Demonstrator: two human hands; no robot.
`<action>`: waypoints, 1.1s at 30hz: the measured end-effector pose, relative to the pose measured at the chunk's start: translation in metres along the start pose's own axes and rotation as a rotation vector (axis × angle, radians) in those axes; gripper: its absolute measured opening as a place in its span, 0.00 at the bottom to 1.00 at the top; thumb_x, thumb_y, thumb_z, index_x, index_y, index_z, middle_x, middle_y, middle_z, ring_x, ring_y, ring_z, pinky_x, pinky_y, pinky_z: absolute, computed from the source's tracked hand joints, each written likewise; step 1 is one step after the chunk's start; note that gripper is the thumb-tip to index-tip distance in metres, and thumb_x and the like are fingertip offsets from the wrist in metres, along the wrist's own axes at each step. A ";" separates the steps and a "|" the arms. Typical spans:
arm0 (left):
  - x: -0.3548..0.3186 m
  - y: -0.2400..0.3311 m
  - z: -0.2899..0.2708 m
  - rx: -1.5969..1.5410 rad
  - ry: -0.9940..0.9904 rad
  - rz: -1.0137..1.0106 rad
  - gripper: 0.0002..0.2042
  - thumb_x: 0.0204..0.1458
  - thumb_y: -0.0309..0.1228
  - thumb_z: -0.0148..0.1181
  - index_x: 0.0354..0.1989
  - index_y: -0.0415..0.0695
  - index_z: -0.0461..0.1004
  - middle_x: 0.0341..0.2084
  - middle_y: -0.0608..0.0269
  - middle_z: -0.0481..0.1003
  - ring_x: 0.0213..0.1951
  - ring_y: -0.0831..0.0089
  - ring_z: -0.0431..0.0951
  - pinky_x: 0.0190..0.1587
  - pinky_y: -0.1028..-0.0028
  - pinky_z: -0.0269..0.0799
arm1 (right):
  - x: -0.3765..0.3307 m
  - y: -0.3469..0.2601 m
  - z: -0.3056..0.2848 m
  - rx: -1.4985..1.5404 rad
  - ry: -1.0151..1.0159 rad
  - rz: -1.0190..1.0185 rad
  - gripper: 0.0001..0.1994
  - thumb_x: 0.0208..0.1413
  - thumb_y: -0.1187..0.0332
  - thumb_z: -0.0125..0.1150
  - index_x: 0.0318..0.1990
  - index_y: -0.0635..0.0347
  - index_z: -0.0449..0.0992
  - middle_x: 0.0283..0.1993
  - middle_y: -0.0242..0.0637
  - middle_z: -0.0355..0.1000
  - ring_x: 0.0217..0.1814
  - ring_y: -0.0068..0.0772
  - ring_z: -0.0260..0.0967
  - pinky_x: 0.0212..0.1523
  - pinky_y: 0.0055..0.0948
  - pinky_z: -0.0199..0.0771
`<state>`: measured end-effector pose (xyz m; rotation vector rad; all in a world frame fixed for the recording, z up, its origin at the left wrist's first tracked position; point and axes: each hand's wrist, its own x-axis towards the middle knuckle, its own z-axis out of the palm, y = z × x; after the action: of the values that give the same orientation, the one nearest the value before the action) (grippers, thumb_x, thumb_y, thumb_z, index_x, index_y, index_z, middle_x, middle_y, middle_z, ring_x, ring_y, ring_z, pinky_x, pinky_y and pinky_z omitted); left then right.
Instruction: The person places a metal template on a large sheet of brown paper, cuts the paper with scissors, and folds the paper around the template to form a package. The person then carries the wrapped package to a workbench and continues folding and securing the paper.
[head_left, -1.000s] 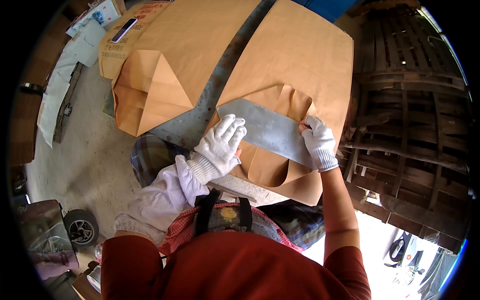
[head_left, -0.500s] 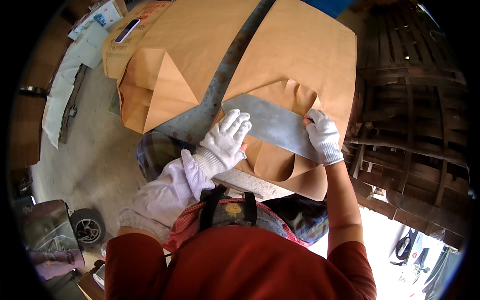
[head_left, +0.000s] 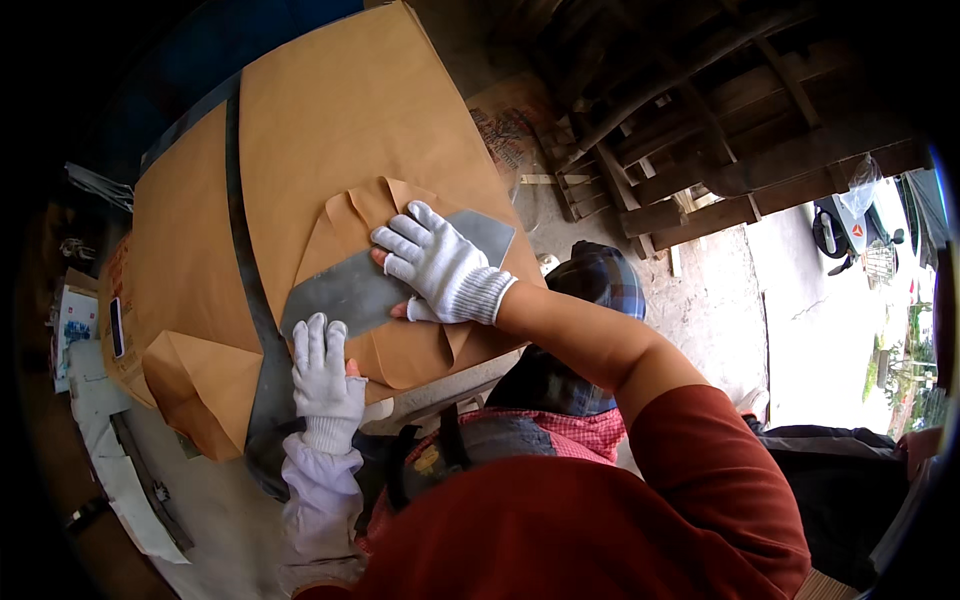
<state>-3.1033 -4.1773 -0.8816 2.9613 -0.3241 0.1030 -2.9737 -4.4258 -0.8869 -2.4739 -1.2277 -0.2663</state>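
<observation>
A flat grey metal plate (head_left: 335,290) lies across the opened, folded end of a brown paper sack (head_left: 345,110). My right hand (head_left: 438,268), in a white glove with bare thumb and fingertip showing, rests flat on the middle of this plate, fingers stretched out. By the plate's left end, my left hand (head_left: 328,378) lies with its gloved fingers extended, fingertips at the plate's corner and the sack's edge. Paper flaps stand up behind the plate and curve out in front of it. Neither hand grips anything.
Left of a dark gap lies a second brown sack (head_left: 185,270) with a folded, pointed end (head_left: 200,385). A phone (head_left: 116,328) sits on the paper at far left. Wooden pallets (head_left: 700,120) stand at right, and a parked scooter (head_left: 845,230) is outside.
My right hand has left the plate's right end and now lies flat on its middle. My left hand stays by the plate's left end. The whole view has turned and shifted.
</observation>
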 end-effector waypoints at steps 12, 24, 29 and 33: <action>0.020 -0.005 -0.035 -0.060 -0.160 0.121 0.29 0.35 0.32 0.66 0.51 0.43 0.68 0.62 0.55 0.65 0.60 0.55 0.66 0.60 0.57 0.67 | 0.004 0.012 0.002 0.218 0.030 -0.047 0.25 0.48 0.52 0.65 0.48 0.62 0.79 0.64 0.49 0.68 0.71 0.50 0.58 0.76 0.50 0.46; 0.035 -0.036 0.014 -0.080 0.152 0.164 0.16 0.35 0.28 0.71 0.37 0.48 0.80 0.43 0.67 0.77 0.45 0.62 0.77 0.46 0.63 0.76 | -0.048 0.027 -0.027 0.384 0.021 0.120 0.09 0.34 0.81 0.64 0.28 0.63 0.75 0.55 0.45 0.76 0.64 0.57 0.67 0.66 0.50 0.65; 0.040 -0.024 0.007 -0.172 0.029 -0.025 0.22 0.38 0.27 0.73 0.47 0.47 0.80 0.38 0.60 0.76 0.44 0.57 0.77 0.47 0.60 0.75 | -0.055 0.029 -0.033 0.324 0.007 0.145 0.11 0.37 0.70 0.74 0.28 0.61 0.77 0.49 0.41 0.77 0.53 0.51 0.72 0.53 0.42 0.74; 0.050 -0.012 -0.009 -0.183 -0.136 -0.250 0.20 0.45 0.33 0.71 0.50 0.47 0.79 0.41 0.58 0.76 0.45 0.56 0.78 0.47 0.59 0.75 | -0.054 0.015 -0.022 0.174 0.066 0.292 0.11 0.37 0.68 0.75 0.27 0.60 0.78 0.43 0.40 0.77 0.47 0.49 0.73 0.48 0.43 0.74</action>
<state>-3.0524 -4.1746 -0.8704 2.8028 0.0226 -0.1515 -2.9947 -4.4819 -0.8878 -2.4297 -0.8121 -0.1536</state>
